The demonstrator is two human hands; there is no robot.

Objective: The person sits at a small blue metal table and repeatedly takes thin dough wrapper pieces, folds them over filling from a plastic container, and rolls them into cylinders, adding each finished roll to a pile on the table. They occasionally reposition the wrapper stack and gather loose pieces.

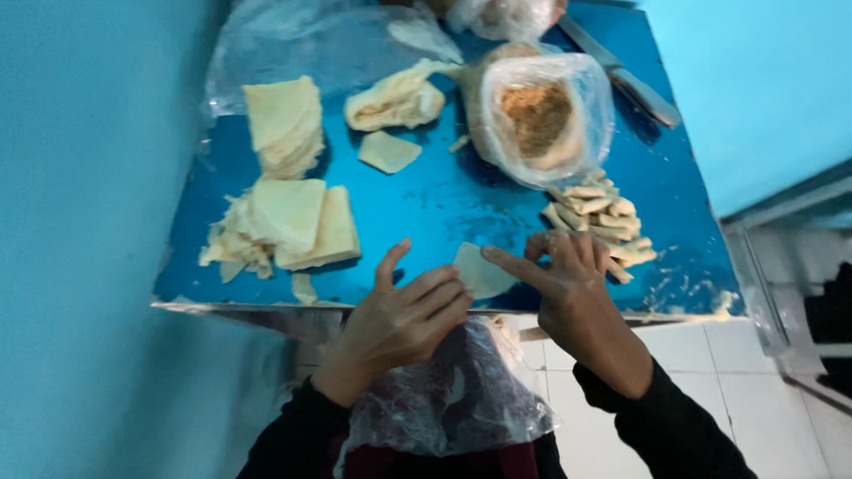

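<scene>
Dough sheet (480, 270), pale, thin and flat (one corner pointed), pinched between both hands (493, 297) at the table (444, 204) edge.

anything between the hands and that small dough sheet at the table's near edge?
Nothing visible. Both the left hand and the right hand are already at the dough sheet, fingers on its edges. The pile of rolled pieces sits just beyond the right hand, and the stacked sheets lie off to the left, clear of it.

Head cam, steep downward look, close over table (426, 213) edge
</scene>
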